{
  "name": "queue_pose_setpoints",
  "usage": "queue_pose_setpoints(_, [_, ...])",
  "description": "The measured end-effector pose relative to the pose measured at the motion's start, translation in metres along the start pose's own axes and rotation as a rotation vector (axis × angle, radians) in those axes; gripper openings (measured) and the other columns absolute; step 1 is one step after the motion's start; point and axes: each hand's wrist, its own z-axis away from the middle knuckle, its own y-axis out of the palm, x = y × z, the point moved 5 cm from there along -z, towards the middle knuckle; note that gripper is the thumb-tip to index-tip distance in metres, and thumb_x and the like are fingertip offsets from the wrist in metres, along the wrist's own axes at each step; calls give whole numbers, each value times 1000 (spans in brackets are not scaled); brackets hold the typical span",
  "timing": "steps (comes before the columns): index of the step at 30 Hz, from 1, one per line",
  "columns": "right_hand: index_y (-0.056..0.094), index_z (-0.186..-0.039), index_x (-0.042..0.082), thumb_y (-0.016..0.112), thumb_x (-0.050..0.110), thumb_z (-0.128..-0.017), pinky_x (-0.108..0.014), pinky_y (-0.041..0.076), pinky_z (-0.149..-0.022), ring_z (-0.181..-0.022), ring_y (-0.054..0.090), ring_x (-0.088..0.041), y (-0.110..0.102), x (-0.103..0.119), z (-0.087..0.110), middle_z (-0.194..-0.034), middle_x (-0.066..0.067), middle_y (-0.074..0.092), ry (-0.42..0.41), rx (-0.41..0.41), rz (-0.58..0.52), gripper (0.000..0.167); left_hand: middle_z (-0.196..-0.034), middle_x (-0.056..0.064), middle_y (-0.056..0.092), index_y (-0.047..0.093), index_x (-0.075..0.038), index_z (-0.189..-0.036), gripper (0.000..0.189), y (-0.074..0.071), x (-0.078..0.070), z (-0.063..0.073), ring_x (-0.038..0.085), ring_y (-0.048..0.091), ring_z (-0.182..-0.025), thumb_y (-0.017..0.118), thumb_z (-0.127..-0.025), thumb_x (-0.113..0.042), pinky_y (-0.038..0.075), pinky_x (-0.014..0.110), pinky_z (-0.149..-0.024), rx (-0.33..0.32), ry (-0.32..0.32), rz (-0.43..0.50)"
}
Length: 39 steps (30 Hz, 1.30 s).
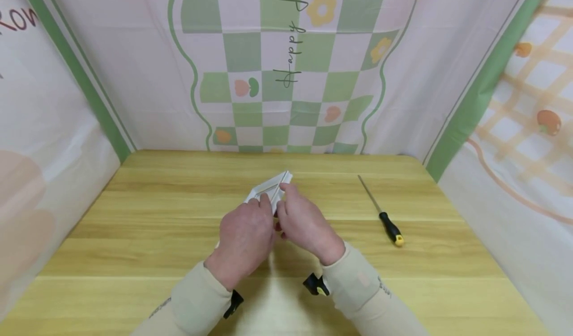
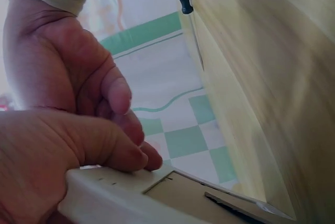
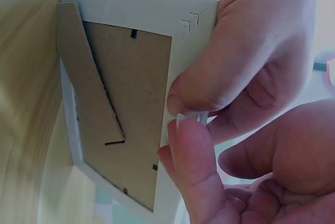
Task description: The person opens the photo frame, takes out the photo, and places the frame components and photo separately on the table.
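Observation:
A white picture frame (image 1: pixel 268 183) is held up at a tilt over the middle of the table, its front facing away from me in the right wrist view. My left hand (image 1: pixel 246 231) grips one side, its thumb (image 3: pixel 201 85) lying on the back rim. Beside that thumb, fingertips of my right hand (image 1: pixel 309 221) touch the same rim, while the right thumb (image 3: pixel 251 161) stays off the frame. Brown backing board (image 3: pixel 138 72) fills the frame's back, with small dark tabs around its edge. A brown stand leg (image 3: pixel 86 67) lies slantwise across it.
To the right on the wooden table (image 1: pixel 147 236) lies a screwdriver (image 1: pixel 390 228) with a black and yellow handle, its shaft pointing away. Patterned cloth (image 1: pixel 277 52) hangs behind the table and along both sides.

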Motion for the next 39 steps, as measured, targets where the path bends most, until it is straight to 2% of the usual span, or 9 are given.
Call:
queue_pose_setpoints(6, [30,-158,-2,39,12,-110,-30,55,-53,-57,68,-18,2,3,1,-84,-12,72,-5,13,-7,50,-69,5,62,72,3,-112,48,1,4,1,14,53,-47,87,-79,-30,42,28,-36,-10,0,-52])
queue_pose_setpoints(9, [28,-159,-2,38,10,-109,-30,56,-53,-58,67,-16,2,3,0,-89,-11,72,-4,19,-16,51,-68,4,60,73,1,-108,43,1,6,1,15,53,-47,86,-77,-26,43,29,-36,-49,0,-61])
queue_pose_setpoints(13, [26,-161,1,38,9,-109,-31,57,-57,-64,69,-17,0,-1,-1,-96,-9,72,14,16,-21,54,-64,4,56,71,-2,-90,27,0,12,0,18,54,-46,83,-72,-19,42,32,-35,-93,-15,-32])
queue_pose_setpoints(16, [26,-161,2,38,10,-108,-30,57,-60,-65,68,-16,-1,-6,-4,-97,-8,72,31,15,-10,54,-61,3,51,65,-4,-79,20,0,17,-2,18,50,-43,81,-72,-16,40,33,-33,-99,-24,-2])
queue_pose_setpoints(20, [28,-160,0,40,10,-109,-30,56,-59,-61,66,-15,0,-14,-7,-92,-4,70,48,25,12,53,-60,2,47,64,-3,-77,14,0,26,-4,16,44,-41,75,-74,-12,36,32,-32,-89,-42,48])
queue_pose_setpoints(24, [29,-159,0,41,13,-109,-31,54,-60,-57,64,-15,3,-20,-10,-81,-3,69,73,49,45,54,-60,2,46,66,-1,-80,11,-1,35,-7,15,39,-40,71,-75,-9,33,30,-32,-55,-74,104])
queue_pose_setpoints(28, [31,-159,-2,43,17,-108,-38,56,-71,-57,65,-15,6,-25,-13,-75,-3,69,86,72,92,55,-61,3,50,68,0,-84,12,-1,43,-10,15,39,-40,71,-78,-10,33,30,-33,-1,-107,140])
queue_pose_setpoints(33, [35,-157,-4,47,23,-108,-48,55,-93,-60,66,-13,10,-31,-15,-81,-1,70,84,90,138,57,-66,3,55,66,-5,-88,10,1,54,-12,17,45,-44,70,-82,-13,34,32,-36,135,-189,250])
queue_pose_setpoints(39, [35,-157,-3,49,26,-108,-46,55,-92,-66,66,-12,14,-38,-15,-89,-2,70,97,135,133,59,-71,1,63,68,-12,-91,6,4,66,-13,17,52,-52,67,-86,-14,37,32,-41,219,-261,422])
